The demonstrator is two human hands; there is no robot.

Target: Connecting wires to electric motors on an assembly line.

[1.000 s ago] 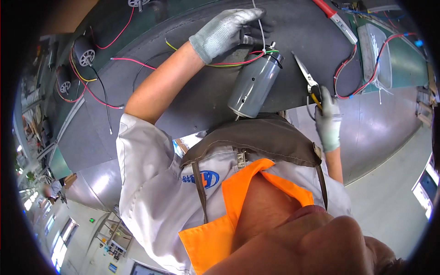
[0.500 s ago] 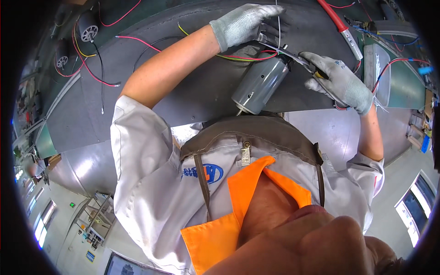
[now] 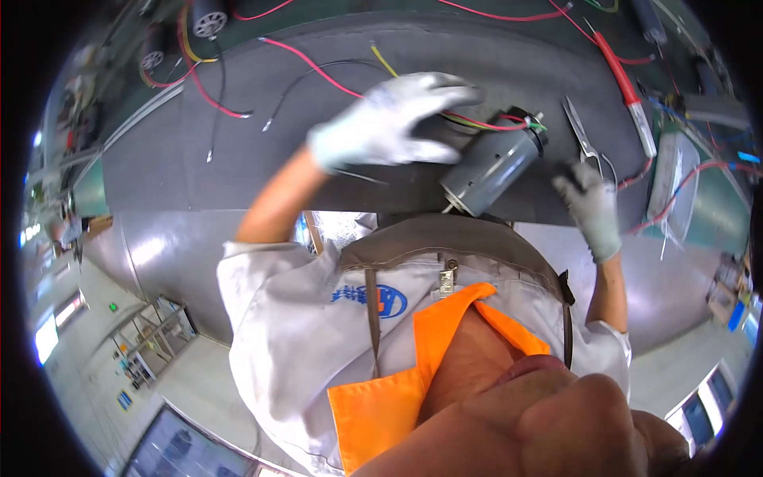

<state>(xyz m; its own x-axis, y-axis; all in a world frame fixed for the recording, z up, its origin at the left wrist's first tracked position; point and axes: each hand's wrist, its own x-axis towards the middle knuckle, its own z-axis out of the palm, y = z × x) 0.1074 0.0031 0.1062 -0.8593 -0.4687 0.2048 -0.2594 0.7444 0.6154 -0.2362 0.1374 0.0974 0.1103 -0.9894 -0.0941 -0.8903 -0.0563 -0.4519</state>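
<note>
A grey cylindrical motor [image 3: 494, 171] lies slantwise on the dark bench top, its shaft end toward me. Red, yellow and green wires [image 3: 501, 126] come out at its far end and run left behind my left hand [image 3: 397, 119]. That hand, gloved in white, is just left of the motor with thumb and fingers apart and nothing between them. Scissors [image 3: 584, 135] rest on the bench right of the motor, blades pointing away. My gloved right hand [image 3: 592, 207] is at their handles, fingers loosely spread and a little blurred. A thin pale strip [image 3: 362, 176] shows below my left wrist.
A red-handled tool [image 3: 616, 67] with a metal end and a cord lies beyond the scissors. Two more motors, one dark [image 3: 152, 49] and one grey [image 3: 210, 17], stand far left with trailing wires. A pale, bent sheet-like piece [image 3: 674, 179] is at the right edge.
My right hand has put the scissors down on the bench and drawn back toward me. My left hand has come off the pale strip and moved nearer to me, left of the motor.
</note>
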